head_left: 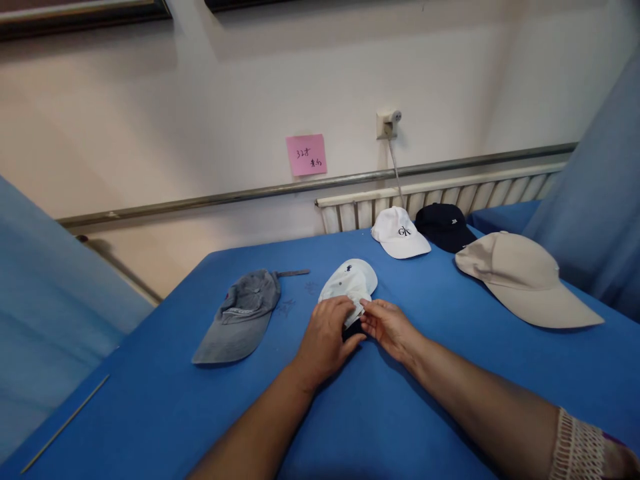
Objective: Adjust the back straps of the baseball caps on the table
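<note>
In the middle of the blue-covered table (400, 413) lies a pale white baseball cap (351, 279) with a small dark emblem, its brim away from me. My left hand (327, 337) grips the cap's near left side, fingers bent over the edge and thumb below. From the right, my right hand (385, 325) pinches the cap's near edge between thumb and fingers. A dark patch shows in the gap between both hands; I cannot tell what part it is. The hands cover the cap's near end.
A grey cap (245, 317) with a loose strap lies left. On the right are a white cap (399, 230), a black cap (444, 225) and a beige cap (525, 277). A thin stick (65, 424) rests near the left edge. Behind stand a radiator (350, 212) and wall rail (240, 195).
</note>
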Tool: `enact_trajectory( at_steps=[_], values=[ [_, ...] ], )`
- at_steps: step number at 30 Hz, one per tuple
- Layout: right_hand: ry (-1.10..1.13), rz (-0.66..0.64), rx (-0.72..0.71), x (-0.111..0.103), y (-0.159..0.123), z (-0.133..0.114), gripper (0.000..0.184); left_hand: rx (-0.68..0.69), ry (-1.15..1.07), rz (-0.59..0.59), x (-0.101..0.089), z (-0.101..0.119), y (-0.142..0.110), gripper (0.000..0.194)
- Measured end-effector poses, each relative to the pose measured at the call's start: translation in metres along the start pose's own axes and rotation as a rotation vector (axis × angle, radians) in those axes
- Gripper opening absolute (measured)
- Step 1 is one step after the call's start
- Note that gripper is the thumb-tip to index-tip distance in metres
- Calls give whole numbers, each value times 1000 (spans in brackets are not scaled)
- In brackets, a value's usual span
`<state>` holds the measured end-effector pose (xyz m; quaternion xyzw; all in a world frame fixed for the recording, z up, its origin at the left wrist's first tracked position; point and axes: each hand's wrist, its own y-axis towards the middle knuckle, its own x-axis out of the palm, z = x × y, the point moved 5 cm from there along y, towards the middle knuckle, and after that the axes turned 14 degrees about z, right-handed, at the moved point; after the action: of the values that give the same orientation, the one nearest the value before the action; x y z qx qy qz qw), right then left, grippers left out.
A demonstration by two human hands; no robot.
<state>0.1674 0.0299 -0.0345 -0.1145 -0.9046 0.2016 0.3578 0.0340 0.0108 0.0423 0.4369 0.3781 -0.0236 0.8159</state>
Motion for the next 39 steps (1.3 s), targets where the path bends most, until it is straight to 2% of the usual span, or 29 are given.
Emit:
enact_trajectory(
  at_steps=[2, 3, 6, 9, 11, 13, 16, 20, 24, 29, 34, 36, 39],
  values=[
    [-27, -16, -47, 2, -1, -2, 37, 21, -5, 12, 3, 0, -1, 26],
    [-58, -23, -88, 3, 0, -4, 37, -11, -9, 31, 2, -4, -1, 23],
    [-223, -14, -302, 4, 2, -9, 37, -261, -38, 93, -4, -25, 0, 22],
    [-457, -7, -601, 5, -1, -15, 25, -528, -116, 121, -10, -45, -1, 24],
    [-625, -65, -804, 9, -8, -16, 18, -632, -194, 133, -10, -51, -1, 24],
    [-793, -133, -959, 13, -15, -15, 22, -710, -294, 131, -6, -54, -3, 24],
    [-1012, -146, -1049, 15, -18, -13, 31, -843, -451, 111, 4, -56, -7, 27],
    [-1168, -137, -1150, 17, -19, -14, 26, -982, -626, 100, 11, -55, -10, 36],
    [-1260, -175, -1293, 22, -25, -18, 22, -1011, -694, 92, 9, -54, -9, 42],
    [-1423, -182, -1380, 29, -31, -21, 21, -1051, -698, 74, 6, -53, -10, 41],
    [-1400, -194, -1403, 32, -38, -26, 34, -1063, -692, 55, 5, -52, -10, 40],
    [-1351, -208, -1358, 30, -38, -28, 38, -1005, -632, 21, 1, -50, -7, 38],
    [-1276, -270, -1300, 26, -35, -29, 40, -766, -453, -61, -7, -43, -1, 36]
  ],
)
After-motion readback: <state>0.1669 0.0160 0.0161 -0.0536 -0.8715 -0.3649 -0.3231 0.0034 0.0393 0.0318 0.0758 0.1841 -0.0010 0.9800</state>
